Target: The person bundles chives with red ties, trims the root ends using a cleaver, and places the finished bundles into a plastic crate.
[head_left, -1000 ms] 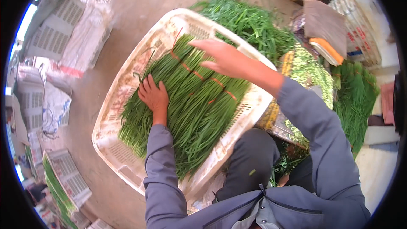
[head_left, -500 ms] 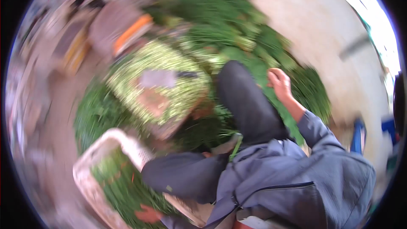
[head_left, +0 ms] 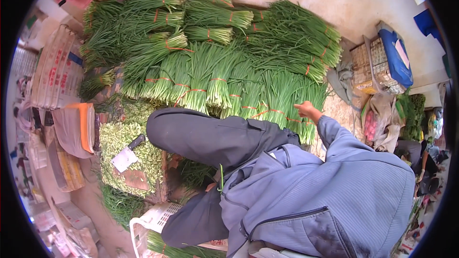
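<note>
Over the near right end of a row of banded green chive bundles (head_left: 279,95) is my right hand (head_left: 310,111). Its index finger stretches toward the stalks while the other fingers curl a little; nothing shows in it. Whether it touches the bundles I cannot tell. My left hand is out of view. At lower left, a white plastic basket (head_left: 160,215) beside my leg holds more long green chives (head_left: 184,252). A cleaver (head_left: 125,157) with a dark handle lies on pale chopped pieces (head_left: 112,138) covering a wooden block (head_left: 136,180).
Further banded bundles (head_left: 153,16) are stacked at the far left. Beyond my right hand stand a blue container (head_left: 396,57) and a sack (head_left: 382,119). Stacked white crates (head_left: 57,69) and an orange-edged cushion-like item (head_left: 76,129) are on the left.
The view has swung right and sharpened from a blur. My left hand, earlier on the chives in the basket, has left the view. My right hand is now over the bundles' near end.
</note>
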`<state>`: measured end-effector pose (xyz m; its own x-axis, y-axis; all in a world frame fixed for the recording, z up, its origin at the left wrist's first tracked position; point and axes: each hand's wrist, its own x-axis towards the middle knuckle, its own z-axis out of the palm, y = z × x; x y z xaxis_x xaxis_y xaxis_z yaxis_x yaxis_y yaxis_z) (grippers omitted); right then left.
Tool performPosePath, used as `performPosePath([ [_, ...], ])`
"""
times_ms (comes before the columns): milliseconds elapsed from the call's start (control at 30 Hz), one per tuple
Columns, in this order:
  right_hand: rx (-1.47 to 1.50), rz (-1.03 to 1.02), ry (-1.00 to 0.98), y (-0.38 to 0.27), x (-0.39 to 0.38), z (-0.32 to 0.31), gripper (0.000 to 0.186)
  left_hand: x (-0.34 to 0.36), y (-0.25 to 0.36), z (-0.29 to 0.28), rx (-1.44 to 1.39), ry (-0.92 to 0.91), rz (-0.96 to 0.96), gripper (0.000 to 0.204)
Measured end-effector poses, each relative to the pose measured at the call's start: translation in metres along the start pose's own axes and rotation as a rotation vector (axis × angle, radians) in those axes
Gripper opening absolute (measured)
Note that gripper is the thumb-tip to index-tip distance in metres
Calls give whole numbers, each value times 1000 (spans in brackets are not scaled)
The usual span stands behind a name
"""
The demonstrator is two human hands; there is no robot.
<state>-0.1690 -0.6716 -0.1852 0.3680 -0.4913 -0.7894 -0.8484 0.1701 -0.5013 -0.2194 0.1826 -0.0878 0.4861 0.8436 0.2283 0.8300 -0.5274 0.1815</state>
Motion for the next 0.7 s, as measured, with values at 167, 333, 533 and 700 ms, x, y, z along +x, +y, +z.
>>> performPosePath([
  [167,-343,110,338,-37,8,110,94,18,46,-30,-81,-40,39,70],
  [333,-330,6,298,-26,18,107,75,33,33,-83,-196,26,-43,72],
  [533,447,20,-324,-99,-20,19,49,59,29,-164,-680,94,-36,75],
  [700,1015,-52,-820,-273,-125,64,52,6,213,-216,-1016,-309,60,80],
])
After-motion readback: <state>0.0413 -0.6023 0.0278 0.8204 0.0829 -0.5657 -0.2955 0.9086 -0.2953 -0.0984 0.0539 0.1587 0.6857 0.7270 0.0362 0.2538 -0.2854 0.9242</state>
